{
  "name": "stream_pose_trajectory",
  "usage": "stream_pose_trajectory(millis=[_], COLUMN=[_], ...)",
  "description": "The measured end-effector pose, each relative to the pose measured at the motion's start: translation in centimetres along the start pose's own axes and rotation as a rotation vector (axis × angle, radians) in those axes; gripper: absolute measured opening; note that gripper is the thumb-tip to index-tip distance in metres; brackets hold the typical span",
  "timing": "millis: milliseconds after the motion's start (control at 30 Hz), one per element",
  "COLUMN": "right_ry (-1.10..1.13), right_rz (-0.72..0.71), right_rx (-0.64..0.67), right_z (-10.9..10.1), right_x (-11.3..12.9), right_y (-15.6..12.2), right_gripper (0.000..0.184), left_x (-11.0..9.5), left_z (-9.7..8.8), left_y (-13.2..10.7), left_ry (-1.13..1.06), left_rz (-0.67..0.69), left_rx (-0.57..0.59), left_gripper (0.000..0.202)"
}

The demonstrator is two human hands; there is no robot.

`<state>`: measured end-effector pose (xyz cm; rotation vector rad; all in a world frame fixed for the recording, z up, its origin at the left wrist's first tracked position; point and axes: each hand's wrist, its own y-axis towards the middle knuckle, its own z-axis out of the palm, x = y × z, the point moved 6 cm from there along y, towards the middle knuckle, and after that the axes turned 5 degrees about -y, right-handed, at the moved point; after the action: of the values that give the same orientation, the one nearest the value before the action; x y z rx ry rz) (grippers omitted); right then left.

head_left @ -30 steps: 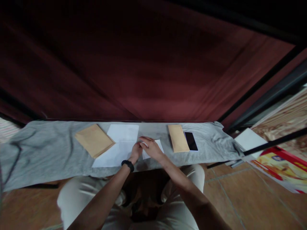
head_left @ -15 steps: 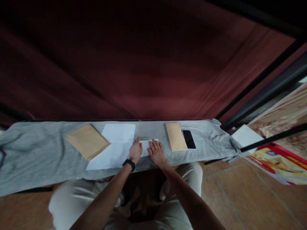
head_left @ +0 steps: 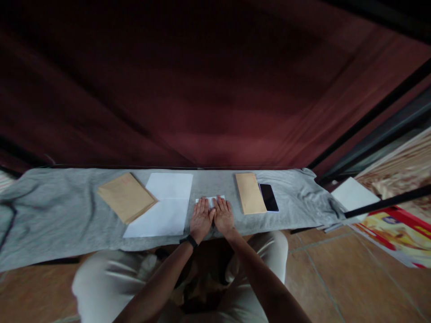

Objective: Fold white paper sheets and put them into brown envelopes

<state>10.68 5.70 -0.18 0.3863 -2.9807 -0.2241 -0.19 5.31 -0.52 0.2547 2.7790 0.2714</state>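
Both Palms Flat on the Small White Paper

Your left hand (head_left: 201,218) and right hand (head_left: 223,216) lie side by side, palms down, on the small white paper (head_left: 210,202) near the front edge of the grey cloth (head_left: 67,220). Your fingers are straight and point away from you, and the thumbs come together between the hands. Neither hand is closed around anything: both are spread flat, and the paper lies beneath them. Its far edge shows as a narrow white strip past your fingertips; your hands hide the rest. A black wristband (head_left: 191,241) circles your left wrist.

To the left of your hands, just beside them, lies a large sheet of white paper (head_left: 170,215) with a crease running across it. A stack of brown envelopes (head_left: 127,197) sits askew over its left side. To the right, apart from your hands, is another brown envelope (head_left: 251,194), with a dark-screened smartphone (head_left: 268,197) right against it; you cannot tell whether their edges overlap. A dark red curtain (head_left: 215,130) rises behind the cloth. At far right, a red and yellow box (head_left: 400,233) stands out over the tiled floor (head_left: 330,273).
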Motion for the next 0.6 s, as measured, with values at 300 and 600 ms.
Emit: stream_pose_trajectory(millis=[300, 600], right_ry=[-0.005, 0.006], right_rz=[0.065, -0.007], right_rx=[-0.083, -0.101], right_z=[-0.2, 0.0], right_x=[-2.7, -0.9], right_y=[0.3, 0.8], right_gripper=[0.049, 0.050], left_x=[0.4, 0.3], left_z=[-0.3, -0.5], left_y=[-1.0, -0.8], left_ry=[0.059, 0.046], left_rz=[-0.011, -0.021], left_rx=[-0.043, -0.024], left_gripper=[0.061, 0.059])
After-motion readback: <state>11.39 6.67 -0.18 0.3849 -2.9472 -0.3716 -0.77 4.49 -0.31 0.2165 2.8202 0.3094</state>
